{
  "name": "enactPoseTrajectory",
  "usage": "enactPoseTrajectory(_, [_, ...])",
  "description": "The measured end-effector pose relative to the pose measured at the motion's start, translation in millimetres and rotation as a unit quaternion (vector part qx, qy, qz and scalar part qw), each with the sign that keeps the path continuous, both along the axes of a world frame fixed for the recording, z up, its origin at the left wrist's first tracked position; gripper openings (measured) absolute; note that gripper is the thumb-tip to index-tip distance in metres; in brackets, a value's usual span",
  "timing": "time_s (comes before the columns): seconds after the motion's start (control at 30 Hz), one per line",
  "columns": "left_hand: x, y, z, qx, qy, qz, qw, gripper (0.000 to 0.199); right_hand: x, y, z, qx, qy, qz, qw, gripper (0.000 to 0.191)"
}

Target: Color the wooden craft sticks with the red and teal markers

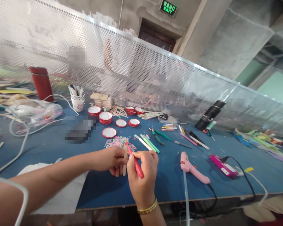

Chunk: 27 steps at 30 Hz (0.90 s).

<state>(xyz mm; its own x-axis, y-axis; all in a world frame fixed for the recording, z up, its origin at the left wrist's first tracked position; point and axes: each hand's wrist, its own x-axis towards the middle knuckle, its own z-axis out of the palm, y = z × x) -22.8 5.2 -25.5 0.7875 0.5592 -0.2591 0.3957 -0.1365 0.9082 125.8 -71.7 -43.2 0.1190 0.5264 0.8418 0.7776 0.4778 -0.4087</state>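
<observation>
Between the fingers of my left hand (114,160) a flat wooden stick (124,168) stands nearly upright over the blue table. My right hand (143,168) is closed round a red marker (138,168), whose tip touches the upper end of the stick, where the wood shows red. Just beyond my hands lies a heap of small coloured rings (118,142). Two green markers and a white one (143,142) rest to its right. Several red-rimmed round lids or dishes (109,132) with white insides sit behind the heap.
A pink glue gun (194,171) and a magenta power strip (223,165) with cables are at the right. Pliers (156,136) lie beyond. A paper cup (77,102), red bottle (41,83) and black bottle (209,115) stand by the perforated metal screen (141,72). White paper (61,194) lies under my left forearm.
</observation>
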Motion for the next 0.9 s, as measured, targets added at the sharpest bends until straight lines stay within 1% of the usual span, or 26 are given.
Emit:
enactPoseTrajectory(0.13, [0.2, -0.2, -0.2, 0.002, 0.0, 0.001, 1.0, 0.044, 0.2, -0.3, 0.0, 0.008, 0.01, -0.001, 1.0, 0.005])
enactPoseTrajectory(0.3, [-0.3, 0.3, -0.7, 0.0, -0.003, -0.002, 1.0, 0.043, -0.9, -1.2, 1.1, 0.001, -0.005, 0.012, 1.0, 0.006])
enactPoseTrajectory(0.5, [-0.6, 1.3, -2.2, -0.009, -0.011, 0.002, 1.0, 0.045, -0.4, -0.1, 0.2, 0.005, 0.007, -0.006, 1.0, 0.006])
enactPoseTrajectory(0.7, [-0.1, 0.8, -0.3, -0.004, 0.0, -0.001, 1.0, 0.046, -1.7, -0.9, 0.9, 0.005, -0.005, 0.017, 1.0, 0.005])
enactPoseTrajectory(0.9, [0.4, 0.6, -0.6, -0.001, -0.002, 0.003, 1.0, 0.045, -0.7, -0.1, 0.3, 0.006, 0.005, -0.004, 1.0, 0.005])
